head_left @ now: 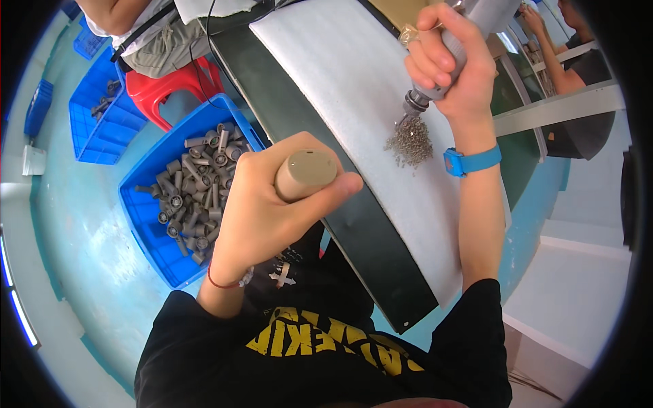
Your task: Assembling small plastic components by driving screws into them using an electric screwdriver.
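Note:
My left hand [262,197] is wrapped round a beige-grey plastic handle-like part [314,170], its rounded end facing up. My right hand [462,68] grips a grey electric screwdriver [454,58], the index finger bent near its upper body. The driver slants downward, and its tip reaches into a heap of small metal screws [412,141]. Those screws lie on a white foam sheet [367,88] spread over the dark green table [292,88]. A blue watch is on my right wrist.
A blue crate [146,228] full of similar grey-brown parts [197,190] stands left of the table. Behind it are another blue crate [95,132] and a red stool [146,88] with a person seated. Another person works at the far right, beyond a pale rail [561,107].

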A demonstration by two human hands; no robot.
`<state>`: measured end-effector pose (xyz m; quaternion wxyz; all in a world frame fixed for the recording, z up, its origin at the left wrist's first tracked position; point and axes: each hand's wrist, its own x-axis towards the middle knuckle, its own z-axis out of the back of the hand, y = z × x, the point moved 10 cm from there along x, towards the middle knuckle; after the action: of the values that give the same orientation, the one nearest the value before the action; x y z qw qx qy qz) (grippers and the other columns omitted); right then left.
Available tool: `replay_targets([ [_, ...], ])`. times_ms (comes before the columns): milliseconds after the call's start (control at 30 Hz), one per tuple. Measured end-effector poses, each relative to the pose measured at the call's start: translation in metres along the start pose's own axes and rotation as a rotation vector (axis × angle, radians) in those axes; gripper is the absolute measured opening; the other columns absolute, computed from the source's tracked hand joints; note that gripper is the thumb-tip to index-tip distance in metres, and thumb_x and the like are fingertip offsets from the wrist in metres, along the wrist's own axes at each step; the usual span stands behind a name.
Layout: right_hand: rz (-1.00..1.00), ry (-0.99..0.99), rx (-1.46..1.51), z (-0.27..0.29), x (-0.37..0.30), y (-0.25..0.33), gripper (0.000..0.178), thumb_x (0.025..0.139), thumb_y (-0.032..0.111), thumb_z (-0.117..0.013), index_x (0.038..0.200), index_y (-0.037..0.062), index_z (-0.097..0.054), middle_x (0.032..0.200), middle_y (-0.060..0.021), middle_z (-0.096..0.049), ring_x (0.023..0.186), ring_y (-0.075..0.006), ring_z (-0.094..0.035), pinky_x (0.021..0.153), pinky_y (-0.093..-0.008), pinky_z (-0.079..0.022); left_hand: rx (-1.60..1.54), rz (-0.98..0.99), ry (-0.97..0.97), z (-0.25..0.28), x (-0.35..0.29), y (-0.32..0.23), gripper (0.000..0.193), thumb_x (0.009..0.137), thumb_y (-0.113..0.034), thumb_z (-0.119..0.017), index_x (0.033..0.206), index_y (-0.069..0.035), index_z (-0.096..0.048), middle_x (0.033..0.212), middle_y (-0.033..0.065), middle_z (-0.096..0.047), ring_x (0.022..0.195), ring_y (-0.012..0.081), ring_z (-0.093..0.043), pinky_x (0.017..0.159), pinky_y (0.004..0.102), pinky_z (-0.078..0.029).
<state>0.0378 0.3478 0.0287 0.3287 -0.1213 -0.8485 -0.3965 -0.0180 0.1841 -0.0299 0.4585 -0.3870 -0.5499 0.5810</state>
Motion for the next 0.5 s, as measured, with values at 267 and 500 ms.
replay_targets([
  [267,0.08,-0.843,-0.493,-0.022,-0.008,0.037,0.029,0.097,0.031,-0.049,0.085,0.006,-0.057,0.048,0.0039,-0.038,0.036,-0.0086,-0.036,0.036,-0.0258,-0.033,-0.153,-0.082,-0.035,-0.007,0.009,-0.026,0.01,0.08,-0.009,-0.073,0.084,-0.003,-0.066,0.072,-0.0014,-0.061,0.062,0.0041,-0.054,0.057,0.0191,-0.04],
  [500,0.1,0.104,-0.303,-0.007,0.004,0.02,0.026,0.097,0.029,-0.051,0.086,0.0059,-0.057,0.051,0.0034,-0.041,0.04,-0.0086,-0.04,0.04,-0.025,-0.035,0.022,0.035,0.023,-0.025,0.019,-0.032,0.014,0.08,-0.011,-0.073,0.091,-0.003,-0.068,0.069,-0.0045,-0.058,0.063,0.0021,-0.051,0.058,0.0186,-0.039],
])
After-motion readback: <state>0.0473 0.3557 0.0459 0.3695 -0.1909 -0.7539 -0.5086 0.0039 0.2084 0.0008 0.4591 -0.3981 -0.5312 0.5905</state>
